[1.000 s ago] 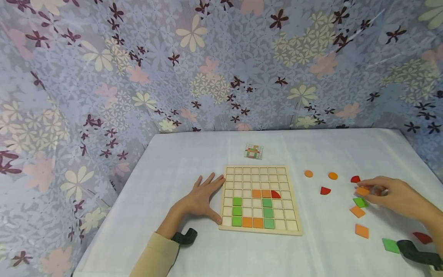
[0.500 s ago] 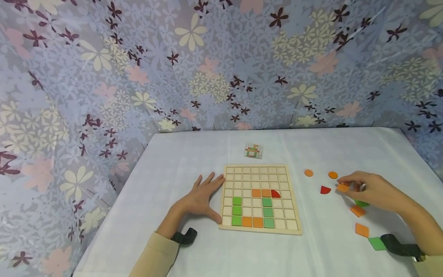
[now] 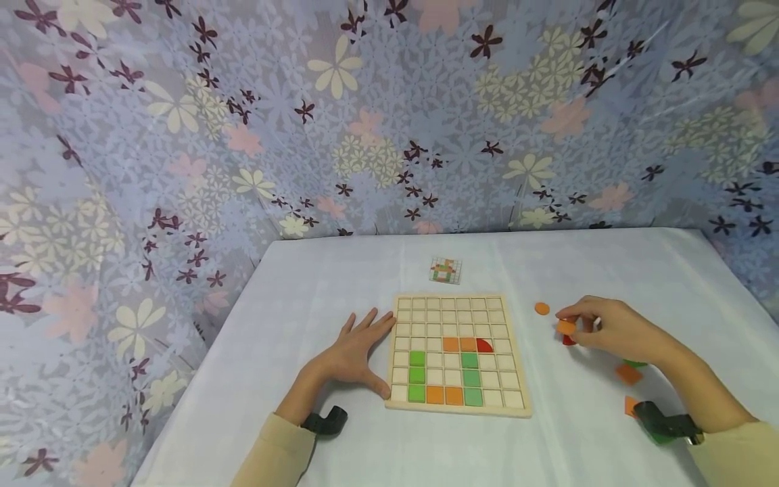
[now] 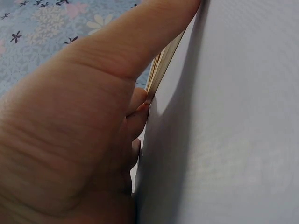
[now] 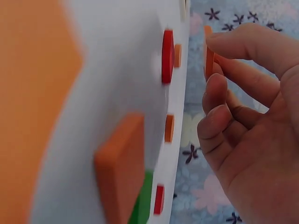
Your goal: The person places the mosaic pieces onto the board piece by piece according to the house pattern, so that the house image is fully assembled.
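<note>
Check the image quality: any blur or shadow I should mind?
Right wrist: orange piece at the left edge blurred, right hand and pinched orange tile sharper; left wrist: soft shadow on the white cloth beside the left hand; head: grid board evenly lit, pattern card too small for detail.

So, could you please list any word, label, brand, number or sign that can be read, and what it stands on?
No text is readable: none shows on the grid board or the held orange square.
The pattern card is too small to tell whether it carries any.
</note>
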Available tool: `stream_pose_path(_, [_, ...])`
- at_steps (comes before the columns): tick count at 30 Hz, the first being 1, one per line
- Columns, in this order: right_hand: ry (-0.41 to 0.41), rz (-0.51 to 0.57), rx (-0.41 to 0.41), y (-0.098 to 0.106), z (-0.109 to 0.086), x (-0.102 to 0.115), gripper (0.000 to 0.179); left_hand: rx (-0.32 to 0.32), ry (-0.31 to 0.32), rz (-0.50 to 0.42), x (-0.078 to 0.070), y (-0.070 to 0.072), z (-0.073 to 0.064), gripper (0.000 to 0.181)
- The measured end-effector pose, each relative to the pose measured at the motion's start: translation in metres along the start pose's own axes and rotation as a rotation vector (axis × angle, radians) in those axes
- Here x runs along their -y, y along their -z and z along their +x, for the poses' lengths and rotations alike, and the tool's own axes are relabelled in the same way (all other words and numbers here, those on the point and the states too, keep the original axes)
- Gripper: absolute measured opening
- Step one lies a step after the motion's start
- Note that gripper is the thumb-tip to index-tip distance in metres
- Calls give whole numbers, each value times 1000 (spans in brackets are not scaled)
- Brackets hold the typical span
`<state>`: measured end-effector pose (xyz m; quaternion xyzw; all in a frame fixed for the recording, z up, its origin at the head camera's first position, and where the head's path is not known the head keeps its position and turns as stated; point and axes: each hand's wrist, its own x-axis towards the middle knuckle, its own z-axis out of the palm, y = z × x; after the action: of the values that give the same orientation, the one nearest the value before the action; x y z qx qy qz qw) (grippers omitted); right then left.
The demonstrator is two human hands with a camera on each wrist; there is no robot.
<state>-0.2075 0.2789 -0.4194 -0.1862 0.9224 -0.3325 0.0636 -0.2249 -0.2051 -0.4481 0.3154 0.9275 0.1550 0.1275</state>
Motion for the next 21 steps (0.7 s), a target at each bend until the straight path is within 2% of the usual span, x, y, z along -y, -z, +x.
stream_pose_path(8, [-4, 53, 47, -13, 19, 16, 36, -3, 5, -3, 0, -1, -2, 138])
stream_pose_path(13, [32, 37, 84, -22, 29, 24, 36, -1, 4, -6, 1, -1, -2, 138])
stream_pose_path(21, [70, 4, 95, -29, 39, 41, 36, -7, 1, 11, 2, -2, 0, 138])
